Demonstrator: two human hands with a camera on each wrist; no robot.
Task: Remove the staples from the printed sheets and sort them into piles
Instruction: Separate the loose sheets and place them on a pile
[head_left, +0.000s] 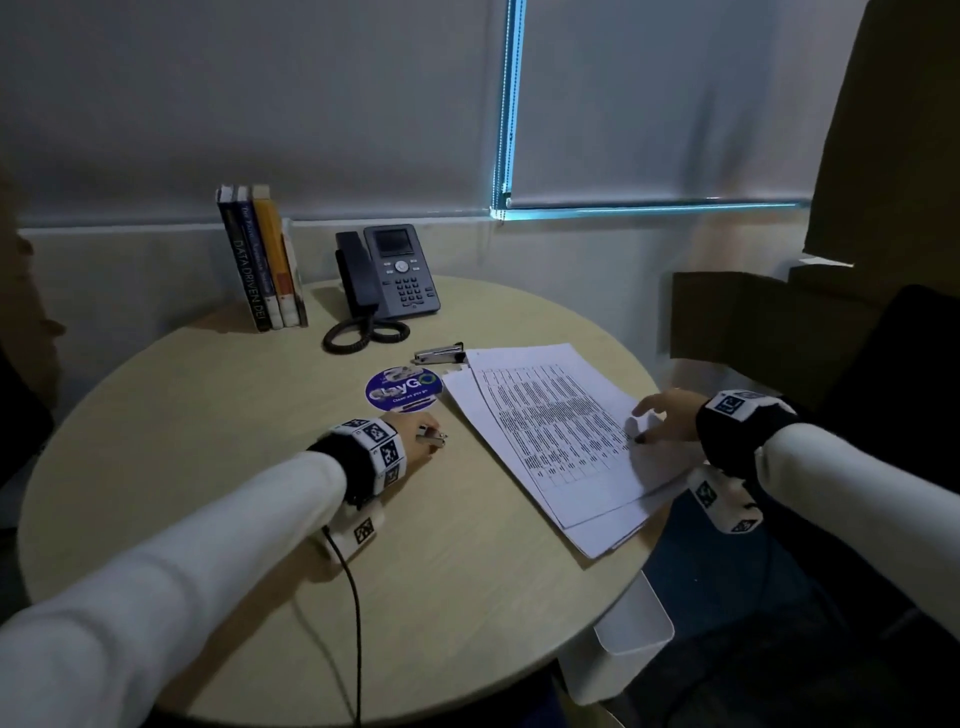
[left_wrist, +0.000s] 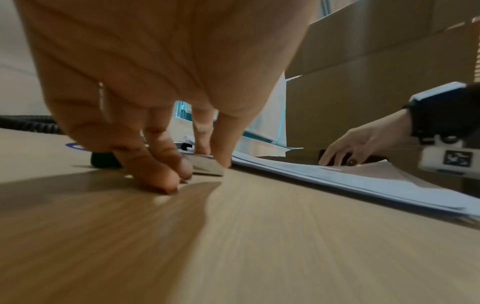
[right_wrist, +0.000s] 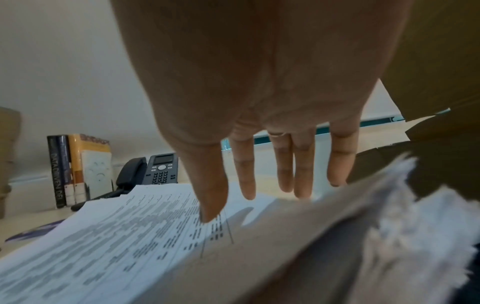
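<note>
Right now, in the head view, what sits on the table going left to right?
Books → desk phone → left hand gripping a small metal tool → stapler → printed sheets → right hand resting on their right edge.

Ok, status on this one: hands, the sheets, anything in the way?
Left hand pinching small metal tool on table. Right hand open, thumb on printed sheets. Stapler beside the sheets' far corner, nothing blocking.

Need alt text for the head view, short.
A left hand holds a small metal tool on a round table, while the right hand rests open on printed sheets. Behind: stapler, phone, books.
</note>
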